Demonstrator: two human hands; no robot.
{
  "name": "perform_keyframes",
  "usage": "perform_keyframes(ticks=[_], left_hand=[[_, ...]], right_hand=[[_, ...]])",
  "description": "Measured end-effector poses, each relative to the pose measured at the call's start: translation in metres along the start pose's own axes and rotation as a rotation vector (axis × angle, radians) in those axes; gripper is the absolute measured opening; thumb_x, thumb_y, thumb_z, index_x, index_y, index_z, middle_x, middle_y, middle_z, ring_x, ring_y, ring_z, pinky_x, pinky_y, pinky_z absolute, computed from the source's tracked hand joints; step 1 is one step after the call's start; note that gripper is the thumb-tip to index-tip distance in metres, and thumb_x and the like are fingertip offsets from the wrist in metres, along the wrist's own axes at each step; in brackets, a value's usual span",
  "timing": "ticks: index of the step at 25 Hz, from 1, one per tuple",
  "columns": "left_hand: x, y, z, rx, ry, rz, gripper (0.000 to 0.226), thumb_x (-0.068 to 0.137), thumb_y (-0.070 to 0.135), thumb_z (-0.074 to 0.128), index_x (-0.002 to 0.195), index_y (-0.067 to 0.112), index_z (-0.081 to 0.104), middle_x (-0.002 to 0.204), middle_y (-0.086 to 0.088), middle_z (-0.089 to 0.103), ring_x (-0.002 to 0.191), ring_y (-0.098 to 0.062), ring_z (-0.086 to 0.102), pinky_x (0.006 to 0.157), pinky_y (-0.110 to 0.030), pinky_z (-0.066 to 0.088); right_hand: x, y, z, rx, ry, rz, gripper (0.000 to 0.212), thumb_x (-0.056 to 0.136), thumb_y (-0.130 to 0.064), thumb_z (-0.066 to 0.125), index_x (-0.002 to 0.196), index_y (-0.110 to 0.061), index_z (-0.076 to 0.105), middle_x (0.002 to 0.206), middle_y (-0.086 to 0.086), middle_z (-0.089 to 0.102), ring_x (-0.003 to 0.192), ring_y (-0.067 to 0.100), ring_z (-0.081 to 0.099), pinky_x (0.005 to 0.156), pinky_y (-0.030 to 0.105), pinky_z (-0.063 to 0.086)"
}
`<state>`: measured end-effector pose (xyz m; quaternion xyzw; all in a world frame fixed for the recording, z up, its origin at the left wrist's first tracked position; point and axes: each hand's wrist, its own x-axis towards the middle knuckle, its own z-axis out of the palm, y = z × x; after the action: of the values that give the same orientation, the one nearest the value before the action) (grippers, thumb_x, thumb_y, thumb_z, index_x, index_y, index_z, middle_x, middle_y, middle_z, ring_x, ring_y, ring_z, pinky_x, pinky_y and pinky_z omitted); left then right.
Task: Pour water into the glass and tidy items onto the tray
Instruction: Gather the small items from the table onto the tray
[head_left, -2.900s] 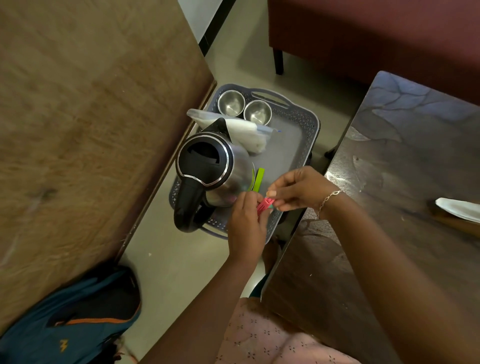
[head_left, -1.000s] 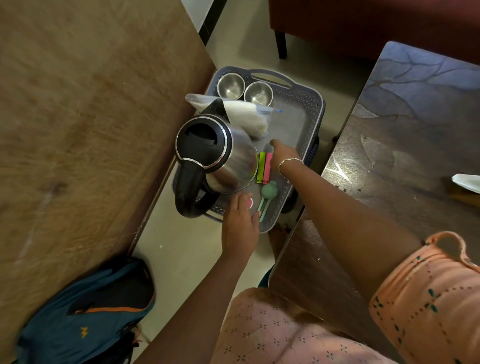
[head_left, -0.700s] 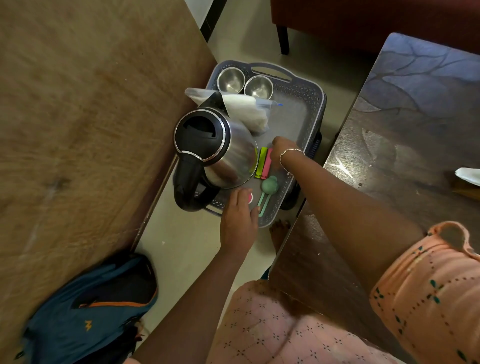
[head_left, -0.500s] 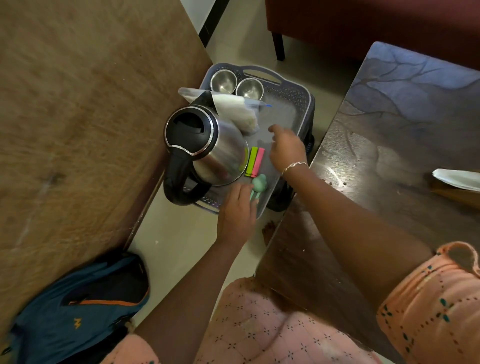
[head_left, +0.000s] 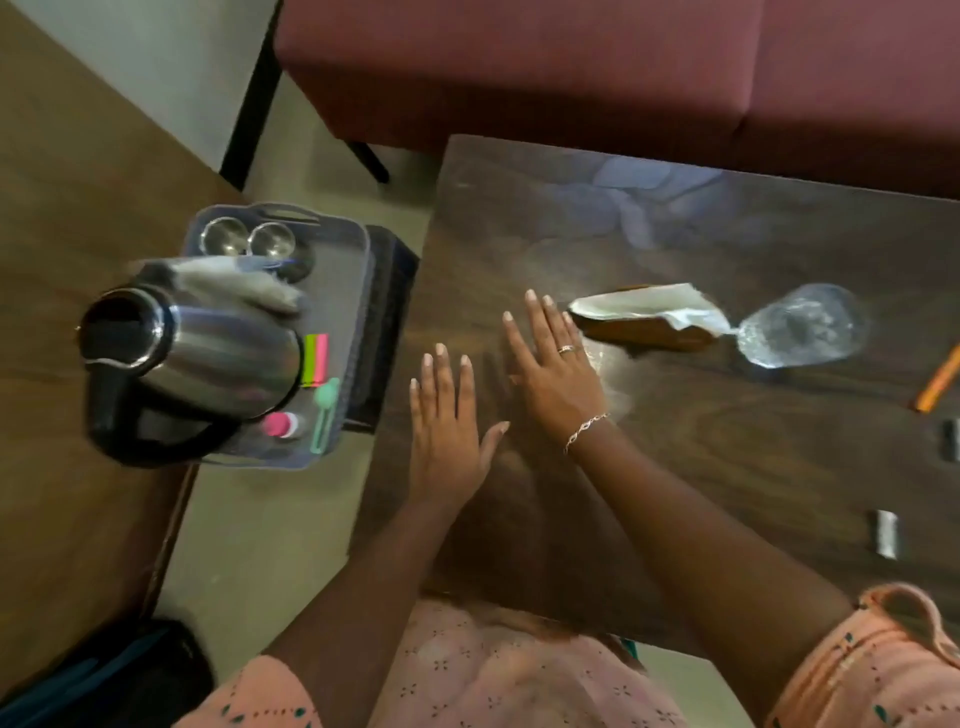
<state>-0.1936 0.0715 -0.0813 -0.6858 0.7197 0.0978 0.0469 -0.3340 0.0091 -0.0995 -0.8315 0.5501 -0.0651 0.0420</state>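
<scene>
Fingers (head_left: 442, 376) straight, left hand (head_left: 447, 447) and right hand (head_left: 553, 376) spread flat over table (head_left: 727, 467)

The steel kettle with a black handle (head_left: 192, 358) covers the left half of the grey plastic tray (head_left: 340, 291) and part of a small pink-capped bottle (head_left: 280, 425). Motion blur smears the clear glass (head_left: 802, 325), so its contents cannot be told. A thin orange stick (head_left: 939, 385) and a small dark object (head_left: 953, 440) are cut by the right edge. A small silvery piece (head_left: 884, 533) on the dark wooden surface (head_left: 727, 467) is too blurred to identify
</scene>
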Motion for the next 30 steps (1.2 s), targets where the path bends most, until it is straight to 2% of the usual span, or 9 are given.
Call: perform_keyframes(ticks=[3, 6, 11, 14, 18, 21, 25, 27, 30], left_hand=[[-0.004, 0.066, 0.013, -0.002, -0.039, 0.152, 0.08, 0.084, 0.055, 0.028, 0.145, 0.007, 0.008, 0.153, -0.021, 0.012, 0.142, -0.032, 0.006, 0.115, -0.046, 0.008], [-0.007, 0.119, 0.02, 0.052, -0.075, 0.277, 0.079, 0.083, 0.054, 0.03, 0.143, 0.004, 0.016, 0.151, -0.021, 0.019, 0.141, -0.033, 0.016, 0.112, -0.045, 0.01], [0.001, 0.201, 0.024, 0.083, -0.085, 0.432, 0.078, 0.084, 0.055, 0.026, 0.142, 0.003, 0.018, 0.151, -0.023, 0.019, 0.14, -0.035, 0.016, 0.113, -0.048, 0.013], [0.009, 0.244, 0.021, 0.088, -0.082, 0.511, 0.079, 0.085, 0.056, 0.022, 0.143, 0.003, 0.015, 0.152, -0.022, 0.013, 0.14, -0.032, 0.004, 0.112, -0.047, 0.008], [0.014, 0.298, 0.025, 0.08, -0.12, 0.627, 0.079, 0.087, 0.055, 0.024, 0.145, 0.005, 0.006, 0.154, -0.02, 0.0, 0.141, -0.03, -0.008, 0.113, -0.044, -0.002], [0.016, 0.334, 0.029, 0.101, -0.115, 0.695, 0.075, 0.086, 0.053, 0.034, 0.14, 0.002, 0.027, 0.15, -0.023, 0.022, 0.14, -0.036, 0.017, 0.111, -0.049, 0.016], [0.023, 0.371, 0.039, 0.042, -0.163, 0.83, 0.054, 0.088, 0.035, 0.053, 0.129, 0.003, 0.044, 0.142, -0.019, 0.039, 0.139, -0.035, 0.021, 0.114, -0.047, 0.016], [0.031, 0.393, 0.041, -0.013, -0.17, 0.831, 0.038, 0.088, 0.027, 0.052, 0.12, 0.006, 0.05, 0.132, -0.014, 0.048, 0.136, -0.033, 0.029, 0.111, -0.045, 0.022], [0.052, 0.43, 0.041, -0.055, -0.166, 0.767, 0.022, 0.09, 0.022, 0.048, 0.106, 0.009, 0.055, 0.113, -0.008, 0.055, 0.111, -0.027, 0.048, 0.094, -0.037, 0.034]], right_hand=[[-0.057, 0.05, -0.008, -0.02, 0.014, 0.049, 0.059, 0.079, -0.022, 0.05, 0.134, -0.01, 0.032, 0.14, 0.025, 0.039, 0.13, 0.038, 0.039, 0.107, 0.048, 0.032], [-0.106, 0.089, -0.014, -0.009, -0.031, 0.127, 0.069, 0.074, -0.029, 0.06, 0.134, -0.008, 0.032, 0.141, 0.026, 0.037, 0.13, 0.04, 0.036, 0.106, 0.052, 0.026], [-0.174, 0.164, -0.032, -0.039, -0.057, 0.359, 0.055, 0.079, -0.027, 0.036, 0.131, -0.009, 0.039, 0.138, 0.027, 0.042, 0.128, 0.041, 0.041, 0.104, 0.051, 0.03], [-0.204, 0.205, -0.042, -0.056, -0.034, 0.457, 0.054, 0.079, -0.024, 0.046, 0.13, -0.008, 0.039, 0.138, 0.028, 0.041, 0.127, 0.042, 0.041, 0.104, 0.052, 0.031], [-0.244, 0.256, -0.05, -0.029, -0.027, 0.603, 0.071, 0.068, -0.017, 0.073, 0.131, -0.007, 0.04, 0.138, 0.029, 0.04, 0.127, 0.043, 0.041, 0.103, 0.053, 0.031], [-0.271, 0.281, -0.051, 0.032, -0.013, 0.692, 0.07, 0.071, -0.016, 0.072, 0.133, -0.006, 0.04, 0.14, 0.029, 0.037, 0.129, 0.043, 0.037, 0.106, 0.049, 0.029], [-0.298, 0.306, -0.052, 0.196, 0.091, 0.921, 0.06, 0.079, -0.01, 0.062, 0.134, -0.003, 0.039, 0.141, 0.025, 0.036, 0.13, 0.041, 0.036, 0.108, 0.044, 0.03], [-0.312, 0.331, -0.054, 0.262, 0.219, 1.097, 0.051, 0.082, -0.008, 0.058, 0.13, 0.001, 0.042, 0.132, 0.025, 0.045, 0.123, 0.039, 0.041, 0.105, 0.042, 0.032], [-0.333, 0.384, -0.063, 0.354, 0.418, 1.461, 0.037, 0.083, -0.01, 0.056, 0.118, 0.0, 0.05, 0.119, 0.022, 0.053, 0.112, 0.036, 0.048, 0.094, 0.036, 0.032]])
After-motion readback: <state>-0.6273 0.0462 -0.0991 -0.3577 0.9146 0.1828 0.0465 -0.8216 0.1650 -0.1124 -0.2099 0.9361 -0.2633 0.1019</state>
